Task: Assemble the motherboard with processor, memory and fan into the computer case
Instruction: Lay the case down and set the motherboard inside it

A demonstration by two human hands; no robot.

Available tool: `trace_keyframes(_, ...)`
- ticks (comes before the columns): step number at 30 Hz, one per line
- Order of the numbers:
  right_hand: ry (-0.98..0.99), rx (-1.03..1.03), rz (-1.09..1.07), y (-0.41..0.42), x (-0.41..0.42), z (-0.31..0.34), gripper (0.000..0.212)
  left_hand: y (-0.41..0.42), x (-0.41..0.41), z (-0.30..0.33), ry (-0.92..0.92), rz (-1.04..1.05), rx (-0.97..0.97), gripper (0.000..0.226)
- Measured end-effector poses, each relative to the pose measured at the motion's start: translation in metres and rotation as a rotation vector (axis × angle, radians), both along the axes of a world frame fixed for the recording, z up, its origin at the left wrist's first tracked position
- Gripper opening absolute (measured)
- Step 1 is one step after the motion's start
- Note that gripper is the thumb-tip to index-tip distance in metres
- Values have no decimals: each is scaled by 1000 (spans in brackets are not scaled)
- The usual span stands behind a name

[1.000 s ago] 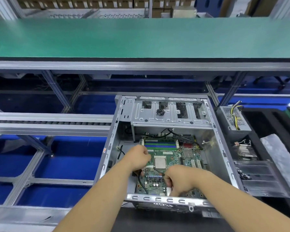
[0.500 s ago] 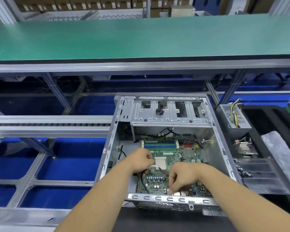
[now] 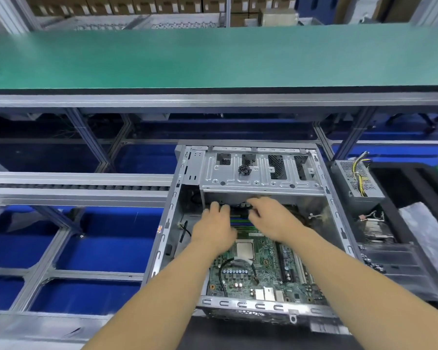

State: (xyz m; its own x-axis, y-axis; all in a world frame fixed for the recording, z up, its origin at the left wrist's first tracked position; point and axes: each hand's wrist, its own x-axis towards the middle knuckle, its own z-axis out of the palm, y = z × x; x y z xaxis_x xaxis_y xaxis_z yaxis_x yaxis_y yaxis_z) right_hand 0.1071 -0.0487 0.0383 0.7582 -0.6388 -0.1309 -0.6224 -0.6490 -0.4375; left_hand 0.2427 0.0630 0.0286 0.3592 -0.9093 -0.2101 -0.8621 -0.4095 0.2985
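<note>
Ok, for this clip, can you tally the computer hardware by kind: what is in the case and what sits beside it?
Computer case: 1
Motherboard, inside the case: 1
Processor, on the motherboard: 1
Power supply, right of the case: 1
Heatsink cooler, right of the case: 1
Total: 5
The hands hide most of the memory slots, so modules are not counted.

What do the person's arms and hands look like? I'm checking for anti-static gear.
Both forearms are bare, no sleeves in view. The left hand and right hand wear no gloves; no wrist strap, watch or ring shows, though the right is blurred.
</note>
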Motion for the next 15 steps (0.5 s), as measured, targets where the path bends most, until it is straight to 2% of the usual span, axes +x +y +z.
trace_keyframes(4,106,50,48,1,40,-16,25,-3,-6,-5,-14,-63,90,58)
trace_keyframes(7,232,87,-41,-8,54,-23,30,2,1,-13,-4,-43,66,61)
trace_keyframes(10,291,16,-98,-14,59,-28,28,2,6,-16,9,-10,67,58)
trace_keyframes(15,384,28,-98,-16,73,-31,30,1,5,-19,72,21,90,56)
